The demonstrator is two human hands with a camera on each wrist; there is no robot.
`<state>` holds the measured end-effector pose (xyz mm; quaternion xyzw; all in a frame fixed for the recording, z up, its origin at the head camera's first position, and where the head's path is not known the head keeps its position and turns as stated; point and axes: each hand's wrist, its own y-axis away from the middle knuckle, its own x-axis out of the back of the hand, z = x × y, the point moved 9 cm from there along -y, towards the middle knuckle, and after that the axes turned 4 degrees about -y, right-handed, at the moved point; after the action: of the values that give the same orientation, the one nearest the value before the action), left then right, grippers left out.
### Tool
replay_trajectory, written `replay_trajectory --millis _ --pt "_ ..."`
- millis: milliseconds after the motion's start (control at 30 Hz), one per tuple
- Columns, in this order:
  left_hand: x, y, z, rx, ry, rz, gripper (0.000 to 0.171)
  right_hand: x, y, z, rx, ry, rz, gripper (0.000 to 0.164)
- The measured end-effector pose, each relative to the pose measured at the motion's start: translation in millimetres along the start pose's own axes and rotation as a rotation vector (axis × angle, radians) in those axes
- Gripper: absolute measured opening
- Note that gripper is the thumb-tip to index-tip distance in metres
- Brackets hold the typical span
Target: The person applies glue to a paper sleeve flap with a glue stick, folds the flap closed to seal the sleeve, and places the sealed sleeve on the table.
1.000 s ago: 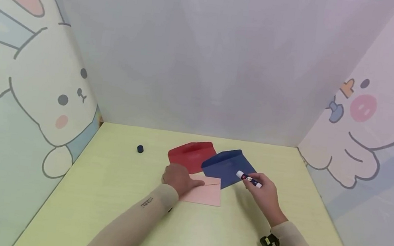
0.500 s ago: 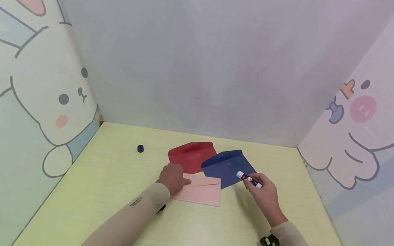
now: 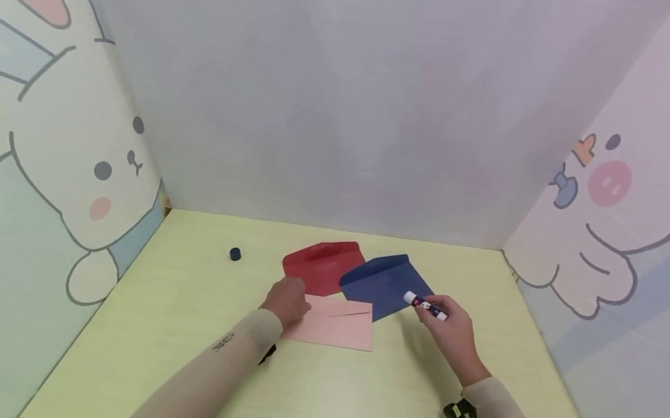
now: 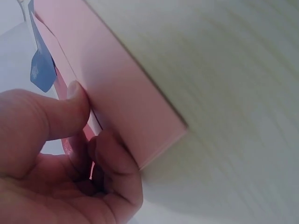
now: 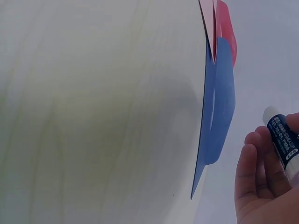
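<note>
A pink envelope (image 3: 336, 328), its flap folded down, lies on the table. My left hand (image 3: 286, 301) is at its left end; in the left wrist view the thumb (image 4: 72, 105) touches the flap's edge and the other fingers are curled near the corner. My right hand (image 3: 451, 327) holds an uncapped glue stick (image 3: 425, 306) with its white end pointing left, above a dark blue envelope (image 3: 385, 286). That blue envelope has its flap raised. Behind the pink one lies a red envelope (image 3: 325, 266), its flap also raised and its lower part covered.
A small dark cap (image 3: 235, 254) stands on the pale yellow table (image 3: 193, 276) to the far left. A grey panel (image 3: 346, 101) closes off the back. Side panels with cartoon animals flank the table.
My left hand has slid left along the pink envelope's flap to its left end, uncovering more of the envelope. My right hand stays in place with the glue stick.
</note>
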<state>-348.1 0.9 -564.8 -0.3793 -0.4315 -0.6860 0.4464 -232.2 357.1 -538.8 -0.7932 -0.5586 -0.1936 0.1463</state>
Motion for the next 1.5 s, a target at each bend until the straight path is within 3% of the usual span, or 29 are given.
replay_trajectory --millis 400,700,933,1100,1267,1400,1500 --pt "-1.5 5.2 -1.9 -0.007 0.046 -0.010 0.022 -1.4 -0.1 3.6 -0.020 -0.029 -0.006 0.035" --pt "1.1 3.4 -4.9 -0.031 0.096 -0.069 0.051 -0.8 0.9 4.9 -0.032 -0.033 -0.008 0.036" --pt "-0.1 -3.7 -5.9 -0.064 0.087 -0.088 0.045 -2.1 -0.2 4.1 -0.032 -0.043 -0.012 0.037" --pt "-0.7 -14.2 -2.4 -0.105 -0.024 -0.077 0.044 -2.2 -0.8 3.3 -0.030 -0.044 -0.007 0.036" --pt "6.6 -15.1 2.1 -0.131 -0.123 -0.043 0.052 -1.0 -0.7 2.1 -0.024 -0.035 -0.001 0.034" --pt "12.5 -11.8 -0.3 -0.123 -0.095 -0.066 0.043 0.5 -0.6 2.4 -0.029 -0.029 0.003 0.035" --pt "17.5 -9.4 -5.8 -0.126 -0.014 -0.101 0.030 1.8 -0.7 3.0 -0.030 -0.035 0.010 0.035"
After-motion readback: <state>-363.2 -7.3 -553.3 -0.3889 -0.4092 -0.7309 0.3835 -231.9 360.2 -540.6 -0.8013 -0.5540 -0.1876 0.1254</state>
